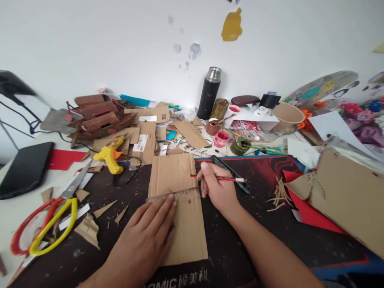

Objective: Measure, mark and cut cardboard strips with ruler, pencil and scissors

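Observation:
A rectangular piece of cardboard (172,170) lies flat on the dark mat in front of me, with a clear ruler (186,193) set across it. My left hand (153,228) rests flat, its fingers stretched out over the cardboard and its fingertips on the ruler's edge. Pinched in my right hand (217,186) is a red and black pencil (225,178), its point to the left over the cardboard just above the ruler. The eraser end sticks out to the right of the hand. Part of the ruler is hidden under my left hand.
Large scissors (64,200) and a yellow hot glue gun (109,156) lie to the left. Behind stand a brown cardboard boat model (103,118), a black flask (209,94) and open paint jars (222,138). A cardboard structure (351,188) occupies the right. Scraps litter the mat (258,224).

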{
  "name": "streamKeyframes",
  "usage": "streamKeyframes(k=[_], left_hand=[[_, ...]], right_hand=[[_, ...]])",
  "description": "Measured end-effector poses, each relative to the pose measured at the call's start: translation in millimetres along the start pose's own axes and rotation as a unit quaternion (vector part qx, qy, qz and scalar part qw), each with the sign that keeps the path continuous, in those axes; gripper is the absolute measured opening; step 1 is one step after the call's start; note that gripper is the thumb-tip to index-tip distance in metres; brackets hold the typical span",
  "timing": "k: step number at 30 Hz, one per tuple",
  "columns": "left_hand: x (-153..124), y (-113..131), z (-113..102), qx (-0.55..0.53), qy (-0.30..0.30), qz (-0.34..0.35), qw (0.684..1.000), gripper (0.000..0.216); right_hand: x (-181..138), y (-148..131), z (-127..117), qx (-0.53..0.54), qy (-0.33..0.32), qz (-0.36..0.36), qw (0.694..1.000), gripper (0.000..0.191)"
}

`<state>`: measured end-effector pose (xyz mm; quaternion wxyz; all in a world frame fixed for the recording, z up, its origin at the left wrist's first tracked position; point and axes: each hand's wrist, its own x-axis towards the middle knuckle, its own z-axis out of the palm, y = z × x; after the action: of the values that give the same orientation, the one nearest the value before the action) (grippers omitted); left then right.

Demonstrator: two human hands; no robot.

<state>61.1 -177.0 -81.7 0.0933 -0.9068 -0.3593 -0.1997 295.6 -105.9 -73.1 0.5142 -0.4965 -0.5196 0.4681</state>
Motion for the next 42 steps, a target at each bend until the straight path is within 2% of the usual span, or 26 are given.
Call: streamKeyframes(k=[2, 5, 7, 12, 17, 21, 27, 34, 42], left_hand=[[-2.6, 0.8, -3.5, 0.005, -0.011, 0.012, 1.0, 0.052], [-8.0, 3.2, -8.6, 0.001, -0.021, 0.036, 0.999, 0.089], [-11.4, 4.9, -9.5, 0.004, -0.023, 0.042, 0.999, 0.096], [-13.0, 1.5, 0.2, 0.004, -0.031, 0.032, 0.999, 0.088], [-3.4, -8.7, 10.3, -0.004, -0.03, 0.01, 1.0, 0.086], [0.3, -5.4, 6.3, 0.006, -0.017, 0.015, 1.0, 0.073], [-5.4, 2.1, -2.3, 0.001, -0.028, 0.009, 1.0, 0.053], [-8.7, -2.8, -0.5, -0.014, -0.039, -0.002, 0.999, 0.063], [-7.0, -5.4, 2.6, -0.032, -0.045, -0.017, 0.998, 0.071]], right_hand=[[1.6, 0.0, -0.5, -0.001, 0.008, 0.005, 1.0, 0.062], [2.5, 0.3, -1.5, -0.006, 0.017, 0.004, 1.0, 0.064], [2.4, 0.7, -1.9, -0.014, 0.017, -0.005, 1.0, 0.064], [2.3, 1.9, -1.8, -0.034, 0.014, -0.021, 0.999, 0.063], [2.5, 5.4, -3.8, -0.065, 0.02, -0.032, 0.997, 0.06], [1.9, 6.4, -4.6, -0.07, 0.011, -0.031, 0.997, 0.058], [-1.2, 1.7, -3.9, -0.082, -0.009, -0.04, 0.996, 0.058], [-3.6, 4.1, -6.9, -0.109, -0.022, -0.071, 0.991, 0.052], [-4.9, -1.7, -6.3, -0.124, -0.022, -0.069, 0.99, 0.052]])
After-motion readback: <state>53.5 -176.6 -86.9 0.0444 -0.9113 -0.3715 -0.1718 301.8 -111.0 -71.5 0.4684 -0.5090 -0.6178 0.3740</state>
